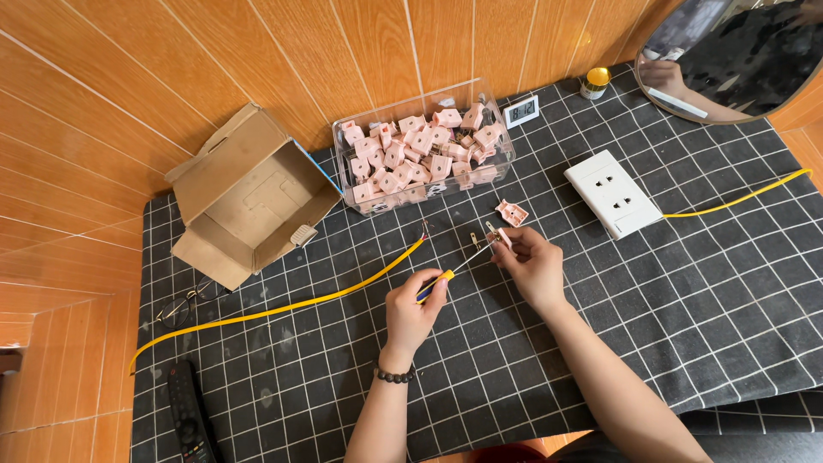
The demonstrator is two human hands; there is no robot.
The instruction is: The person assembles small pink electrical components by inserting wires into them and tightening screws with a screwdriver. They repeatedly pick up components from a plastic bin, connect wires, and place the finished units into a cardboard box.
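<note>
Work surface: black cloth with a white grid pattern (703, 283), laid against an orange tiled wall (129, 77).

Far left: open brown cardboard box (249, 201), lying on its side. Just right of it: clear plastic bin (493, 167) filled with small pink plastic parts (420, 154).

Yellow sheathed cable (283, 307), running from the left edge to bared wire ends (425, 231) below the bin. White rectangular wall socket plate (614, 192) at right, joined to a second yellow lead (737, 201).

Minor items: black remote control (189, 416), spectacles (184, 302), small digital clock (521, 111), one loose pink part (511, 213).

Left hand (413, 309): fingers curled shut around the yellow-and-blue handle of a slim screwdriver (446, 276). Long axis of the tool: up and to the right, tip directed at the right hand.

Right hand (533, 267): thumb and forefinger pinched closed on a small pink part with brass contacts (495, 235), remaining fingers loosely curled. Part held just above the cloth, up and right of the left hand, below the loose pink part.

Key relation: screwdriver tip at the held part, apparently touching (exact contact point too small to confirm). Right hand nearer the part; bared wire ends close by at upper left, apart from both hands.
</note>
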